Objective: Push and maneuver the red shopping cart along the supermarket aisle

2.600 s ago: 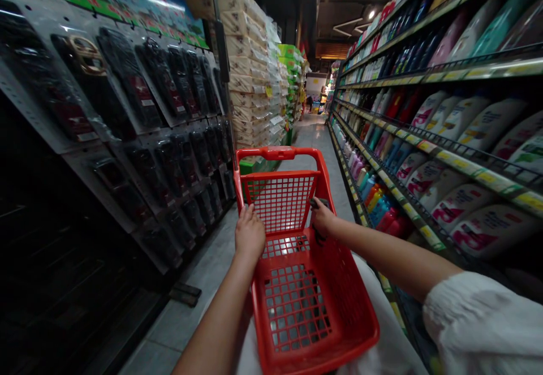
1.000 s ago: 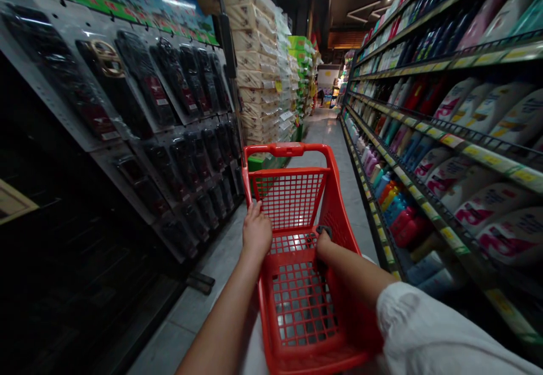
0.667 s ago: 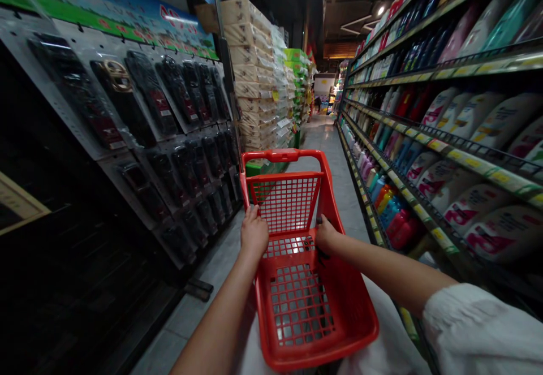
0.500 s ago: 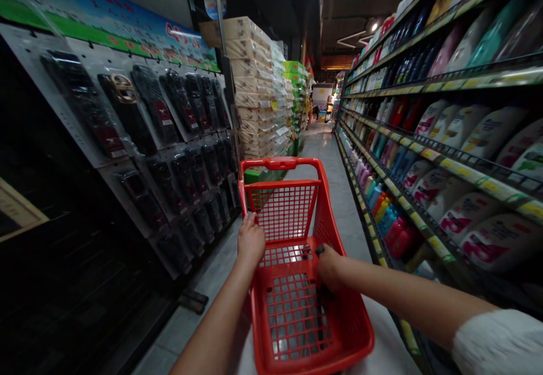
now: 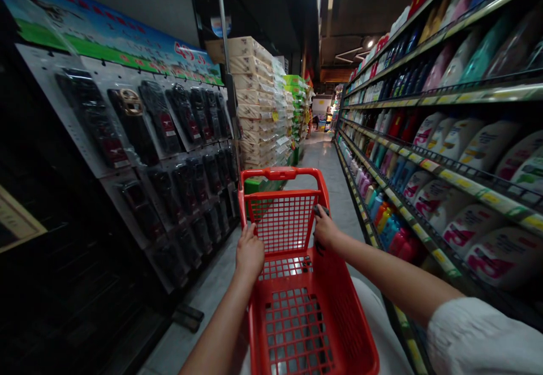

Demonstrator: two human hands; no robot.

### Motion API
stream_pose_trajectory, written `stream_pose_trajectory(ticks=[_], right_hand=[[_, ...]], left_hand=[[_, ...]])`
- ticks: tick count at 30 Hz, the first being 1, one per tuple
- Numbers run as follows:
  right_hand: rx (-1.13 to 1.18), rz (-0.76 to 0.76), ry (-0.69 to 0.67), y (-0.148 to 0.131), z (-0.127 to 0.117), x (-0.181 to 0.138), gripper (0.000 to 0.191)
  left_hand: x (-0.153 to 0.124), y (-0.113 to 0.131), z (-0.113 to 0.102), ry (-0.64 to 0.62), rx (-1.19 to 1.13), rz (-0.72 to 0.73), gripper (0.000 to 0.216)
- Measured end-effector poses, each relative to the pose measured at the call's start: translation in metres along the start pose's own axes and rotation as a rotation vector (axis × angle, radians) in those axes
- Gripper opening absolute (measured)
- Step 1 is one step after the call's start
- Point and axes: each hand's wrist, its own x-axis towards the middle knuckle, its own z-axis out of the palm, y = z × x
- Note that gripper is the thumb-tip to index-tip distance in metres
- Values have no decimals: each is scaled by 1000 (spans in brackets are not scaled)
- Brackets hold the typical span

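A red plastic shopping cart (image 5: 283, 222) stands in front of me in a store aisle, its mesh basket empty. My left hand (image 5: 249, 252) is closed over the left rim of the basket. My right hand (image 5: 324, 229) is closed on the right rim, with a small dark object under its fingers that I cannot make out. A white sleeve covers my right upper arm.
Dark packaged goods hang on a pegboard wall (image 5: 139, 137) at my left. Stacked cartons (image 5: 254, 103) rise beyond it. Shelves of bottles (image 5: 445, 137) line the right side. The tiled aisle floor (image 5: 335, 177) runs ahead between them.
My view has tilted up a little and the cart sits lower in the picture. My right hand shifted forward along the right rim. Both hands stay on the cart.
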Motion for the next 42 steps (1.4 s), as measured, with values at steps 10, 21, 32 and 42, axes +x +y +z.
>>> stream_pose_trajectory(ticks=[10, 21, 32, 42], right_hand=[[62, 114, 29, 19, -19, 3, 31], [253, 474, 254, 19, -27, 75, 60], [321, 288, 304, -15, -46, 108, 49], [313, 277, 225, -44, -72, 135, 48]], left_hand=[[-4, 6, -11, -19, 72, -30, 41], [-6, 15, 2, 139, 46, -296, 65], [-7, 11, 5, 135, -14, -279, 72], [-4, 15, 9, 126, -31, -299, 71]])
